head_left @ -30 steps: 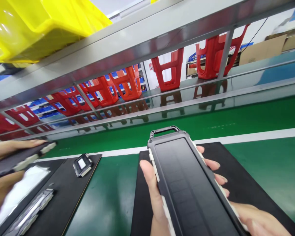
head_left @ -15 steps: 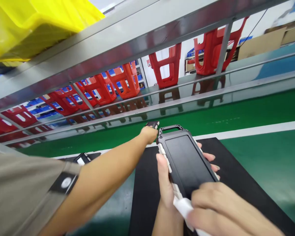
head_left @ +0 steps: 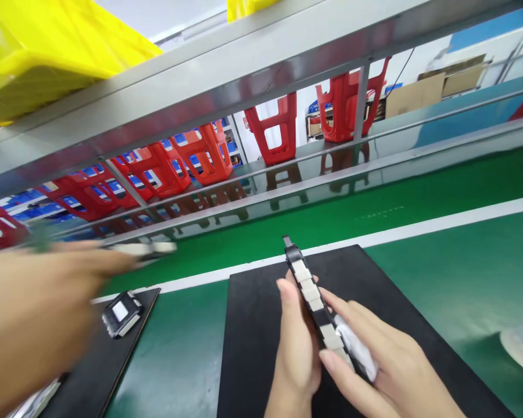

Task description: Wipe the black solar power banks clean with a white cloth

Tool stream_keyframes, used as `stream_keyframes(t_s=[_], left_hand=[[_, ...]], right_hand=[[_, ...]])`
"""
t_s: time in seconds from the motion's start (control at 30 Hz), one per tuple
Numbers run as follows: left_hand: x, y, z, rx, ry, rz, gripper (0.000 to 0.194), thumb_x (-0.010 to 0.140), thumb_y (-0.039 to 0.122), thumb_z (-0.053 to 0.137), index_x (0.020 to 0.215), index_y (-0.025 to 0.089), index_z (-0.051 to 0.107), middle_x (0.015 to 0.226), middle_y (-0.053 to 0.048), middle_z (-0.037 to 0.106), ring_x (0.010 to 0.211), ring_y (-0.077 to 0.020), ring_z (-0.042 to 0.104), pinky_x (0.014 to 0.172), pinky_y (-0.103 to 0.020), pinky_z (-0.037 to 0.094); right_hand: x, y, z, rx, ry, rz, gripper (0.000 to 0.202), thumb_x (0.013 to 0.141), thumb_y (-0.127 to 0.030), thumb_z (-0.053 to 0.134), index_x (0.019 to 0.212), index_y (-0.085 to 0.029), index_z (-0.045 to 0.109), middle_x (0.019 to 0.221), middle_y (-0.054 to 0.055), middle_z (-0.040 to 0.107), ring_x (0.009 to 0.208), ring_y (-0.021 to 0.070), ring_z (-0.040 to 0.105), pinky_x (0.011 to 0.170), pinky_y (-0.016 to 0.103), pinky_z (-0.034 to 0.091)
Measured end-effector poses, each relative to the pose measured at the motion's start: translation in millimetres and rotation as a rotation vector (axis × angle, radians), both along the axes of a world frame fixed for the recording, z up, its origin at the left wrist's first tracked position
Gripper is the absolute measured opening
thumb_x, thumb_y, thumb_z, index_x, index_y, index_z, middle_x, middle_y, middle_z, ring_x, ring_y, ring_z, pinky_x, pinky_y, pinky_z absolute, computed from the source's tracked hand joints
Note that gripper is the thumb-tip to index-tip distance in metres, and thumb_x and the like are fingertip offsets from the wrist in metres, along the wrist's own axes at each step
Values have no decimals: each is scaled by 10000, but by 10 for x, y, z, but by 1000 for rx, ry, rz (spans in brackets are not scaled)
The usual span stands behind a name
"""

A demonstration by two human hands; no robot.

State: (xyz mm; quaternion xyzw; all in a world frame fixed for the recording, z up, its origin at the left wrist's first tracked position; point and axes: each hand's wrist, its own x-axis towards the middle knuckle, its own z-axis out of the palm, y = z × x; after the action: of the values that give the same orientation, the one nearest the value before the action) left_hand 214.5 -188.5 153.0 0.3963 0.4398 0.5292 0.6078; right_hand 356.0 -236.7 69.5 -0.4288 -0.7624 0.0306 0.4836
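A black device with cream side pieces [head_left: 310,293] is tilted edge-on above a black mat [head_left: 253,325]. Its carrying loop points away from me. My left hand [head_left: 298,342] is closed round the device from the left, thumb along its edge. My right hand [head_left: 379,360] grips the lower right part, with a white cloth [head_left: 357,348] pressed between its fingers and the device's face.
At the left, a co-worker's blurred hand [head_left: 82,261] holds a similar device [head_left: 150,249]. Another device [head_left: 121,313] lies on a second black mat [head_left: 87,360]. A metal shelf beam [head_left: 200,81] crosses above, with red stools [head_left: 279,136] beyond the green belt [head_left: 253,232].
The device in my hands has turned from face up to edge-on. My right hand has moved to its side with the cloth. The co-worker's arm has drawn back left with another device.
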Motion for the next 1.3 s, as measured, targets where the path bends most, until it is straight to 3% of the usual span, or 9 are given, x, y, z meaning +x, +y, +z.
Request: stream_keyframes(t_s=[0.07,0.17,0.33,0.53,0.7,0.77,0.93,1.07,1.3], left_hand=[[263,-136,-308,-116,-108,-68,801,668,832,345,1044,175,605,791,-42,634,827,-226,617,686,-302,481],[437,-193,-539,-172,-176,-88,745,729,789,343,1122,195,561,916,-46,634,923,-216,580,774,-294,451],[383,-111,-522,-74,-154,-44,573,730,653,560,1091,209,559,989,-19,607,969,-170,530,828,-237,405],[410,-50,-633,-40,-218,-33,549,701,561,665,1101,218,509,782,38,572,576,-49,442,541,-173,356],[449,-40,-653,-68,-307,-38,510,716,566,644,1054,203,528,735,41,537,511,-43,409,474,-186,328],[464,-52,-641,-67,-314,-32,497,720,555,644,1044,193,535,777,24,564,536,-53,443,483,-186,352],[503,-107,-632,13,-332,-77,340,810,445,588,1021,182,539,878,-19,612,723,-103,560,622,-187,441],[526,-113,-626,86,-336,-66,197,860,314,536,1018,196,530,821,0,607,707,-94,564,687,-204,468],[522,-99,-606,57,-381,-38,247,780,351,632,951,187,561,777,14,591,702,-100,546,762,-254,481]], right_hand=[[32,10,43,-13,63,22,344,889,-206,452,1223,-131,483,881,83,621,744,167,649,615,222,561],[57,11,77,-34,102,29,358,874,-186,467,1228,-142,487,804,45,581,668,150,616,603,222,547],[18,9,17,-25,234,62,413,872,-182,467,1285,-169,470,847,39,564,669,131,589,594,206,512],[7,9,62,-69,290,132,406,874,-183,478,1279,-212,471,882,32,576,729,142,605,666,197,519],[98,-46,133,-176,522,142,295,947,-240,378,1230,-265,457,961,33,584,810,161,614,642,182,520],[135,-29,194,-135,581,139,256,947,-192,363,1164,-270,475,1006,37,550,848,150,591,662,170,510],[115,132,386,31,370,266,204,854,-91,516,949,-230,632,999,31,459,892,126,538,785,172,467],[64,216,446,-91,524,236,185,803,-96,609,875,-244,694,836,-2,484,744,103,545,668,158,476],[0,233,456,-115,694,205,92,772,-143,673,781,-234,682,761,-16,572,669,114,554,612,184,471]])
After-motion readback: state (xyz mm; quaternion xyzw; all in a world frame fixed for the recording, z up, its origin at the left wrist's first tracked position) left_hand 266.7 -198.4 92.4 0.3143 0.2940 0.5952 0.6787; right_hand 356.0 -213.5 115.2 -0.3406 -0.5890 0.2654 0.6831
